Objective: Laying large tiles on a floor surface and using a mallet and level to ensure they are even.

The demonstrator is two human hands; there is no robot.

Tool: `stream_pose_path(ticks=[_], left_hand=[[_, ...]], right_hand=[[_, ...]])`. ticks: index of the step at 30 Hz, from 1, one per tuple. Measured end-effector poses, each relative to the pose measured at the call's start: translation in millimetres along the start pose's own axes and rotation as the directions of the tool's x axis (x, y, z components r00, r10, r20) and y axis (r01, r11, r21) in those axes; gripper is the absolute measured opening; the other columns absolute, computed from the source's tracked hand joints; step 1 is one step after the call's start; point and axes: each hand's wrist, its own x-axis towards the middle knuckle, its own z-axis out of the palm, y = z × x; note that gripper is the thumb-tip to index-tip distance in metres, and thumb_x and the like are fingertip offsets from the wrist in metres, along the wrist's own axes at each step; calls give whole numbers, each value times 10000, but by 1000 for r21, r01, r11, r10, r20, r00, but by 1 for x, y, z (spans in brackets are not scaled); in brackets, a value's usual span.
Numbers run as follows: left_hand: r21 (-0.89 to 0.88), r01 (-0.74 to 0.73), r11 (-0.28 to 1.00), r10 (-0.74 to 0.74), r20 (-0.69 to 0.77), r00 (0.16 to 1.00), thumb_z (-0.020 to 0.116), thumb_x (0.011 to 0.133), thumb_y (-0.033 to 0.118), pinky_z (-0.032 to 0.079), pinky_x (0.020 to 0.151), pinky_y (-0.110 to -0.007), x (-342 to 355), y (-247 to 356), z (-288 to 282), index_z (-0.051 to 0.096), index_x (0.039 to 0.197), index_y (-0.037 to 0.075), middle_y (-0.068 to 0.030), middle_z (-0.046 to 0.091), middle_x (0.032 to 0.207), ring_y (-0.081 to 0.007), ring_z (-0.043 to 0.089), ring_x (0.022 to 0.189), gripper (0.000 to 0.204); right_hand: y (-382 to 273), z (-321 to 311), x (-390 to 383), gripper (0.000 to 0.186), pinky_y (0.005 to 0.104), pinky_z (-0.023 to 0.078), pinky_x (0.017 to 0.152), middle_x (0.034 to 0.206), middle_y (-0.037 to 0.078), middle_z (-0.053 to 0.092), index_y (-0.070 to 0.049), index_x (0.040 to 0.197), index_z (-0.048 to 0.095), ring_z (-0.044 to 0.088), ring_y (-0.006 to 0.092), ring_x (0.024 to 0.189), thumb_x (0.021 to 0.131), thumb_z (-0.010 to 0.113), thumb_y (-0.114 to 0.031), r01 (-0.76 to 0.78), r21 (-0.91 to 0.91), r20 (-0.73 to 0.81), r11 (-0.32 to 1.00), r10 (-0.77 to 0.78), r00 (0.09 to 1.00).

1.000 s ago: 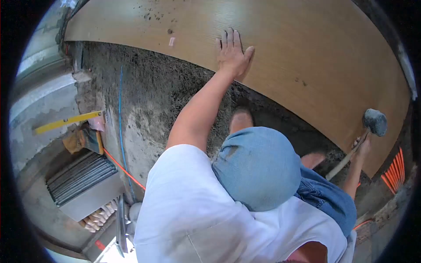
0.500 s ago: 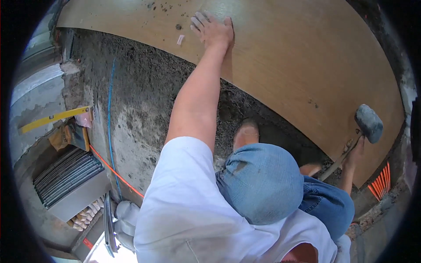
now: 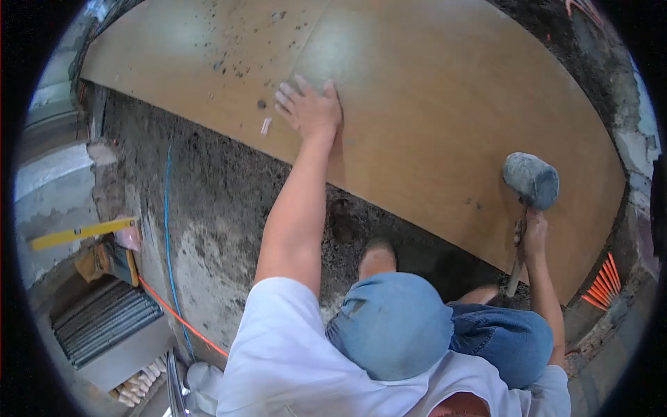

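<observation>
Large tan tiles (image 3: pixel 417 111) lie over dark, rough mortar, with a thin seam between two of them. My left hand (image 3: pixel 309 111) rests flat on the tile surface, fingers spread, just right of a small pale pink piece (image 3: pixel 266 126) and a dark crumb. On the right, my right hand (image 3: pixel 533 233) grips the handle of a mallet (image 3: pixel 531 182). Its thick grey head is raised over the tile, and the handle's end points down toward my knee. My fingers partly hide the handle.
Dark crumbs (image 3: pixel 236 69) are scattered on the far tile. Rough mortar (image 3: pixel 229 187) borders the near edge, crossed by a blue line (image 3: pixel 167 222). At left are a yellow level (image 3: pixel 83 233), an orange hose (image 3: pixel 180 318) and stacked tiles (image 3: pixel 108 323). Orange tubes (image 3: pixel 603 283) stick up at right.
The mallet has risen and swung left over the tile with my right hand. My left hand stays pressed on the tile. The whole view has shifted, showing more of the far tiles.
</observation>
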Motion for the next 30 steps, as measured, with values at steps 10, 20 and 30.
stream_pose_path(ticks=[10, 20, 30], left_hand=[[-6, 19, 1000, -19, 54, 998, 410, 862, 528, 45, 1111, -497, 85, 125, 31, 241, 1421, 37, -229, 171, 1476, -363, 106, 1383, 763], [-46, -60, 997, 63, 78, 995, 356, 892, 512, 14, 1103, -521, 101, 141, 37, 235, 1413, 2, -240, 165, 1474, -371, 92, 1384, 740], [-33, -49, 998, 51, 64, 997, 359, 892, 514, 27, 1106, -512, 99, 146, 32, 235, 1418, 24, -235, 169, 1473, -364, 101, 1383, 729]], right_hand=[[-116, 40, 79, 346, 225, 316, 391, 587, -30, 430, -46, 980, 556, 403, 59, 435, 944, 436, -369, 219, 86, 9, 972, -221, 975], [-194, 100, 177, 378, 259, 334, 405, 584, 5, 466, -28, 969, 563, 415, 93, 428, 910, 476, -391, 164, 185, -60, 969, -155, 986], [-201, 97, 211, 412, 249, 345, 424, 598, 4, 450, -30, 1009, 562, 404, 93, 442, 893, 485, -418, 214, 178, -85, 960, -202, 976]])
